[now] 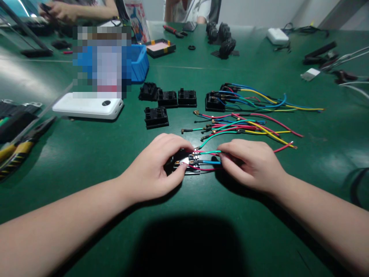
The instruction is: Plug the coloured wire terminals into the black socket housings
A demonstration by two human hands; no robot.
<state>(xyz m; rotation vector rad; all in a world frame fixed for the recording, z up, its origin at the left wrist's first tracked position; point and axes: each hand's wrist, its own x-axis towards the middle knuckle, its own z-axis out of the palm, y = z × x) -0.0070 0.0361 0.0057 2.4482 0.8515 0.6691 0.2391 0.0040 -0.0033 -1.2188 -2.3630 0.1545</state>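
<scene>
My left hand (158, 165) grips a small black socket housing (195, 170) by its sides, low over the green table. Blue, green and red wires run out of the housing to the right. With thumb and forefinger, my right hand (250, 163) pinches the green wire (211, 152); the blue wire (210, 162) passes close to that thumb. Behind my hands lies a loose bunch of red, green, blue and yellow wires (245, 127) with metal terminals. Beyond it sit wired housings (215, 102), and several bare black housings (156, 117) stand to their left.
On the left are a white power bank (86, 107), pliers with yellow-black handles (25, 144) and a blue bin (140, 63). Farther back lie red-handled pliers (175, 32), black coiled cables (221, 40) and a white box (277, 36). Other people's hands (62, 12) show at the far side.
</scene>
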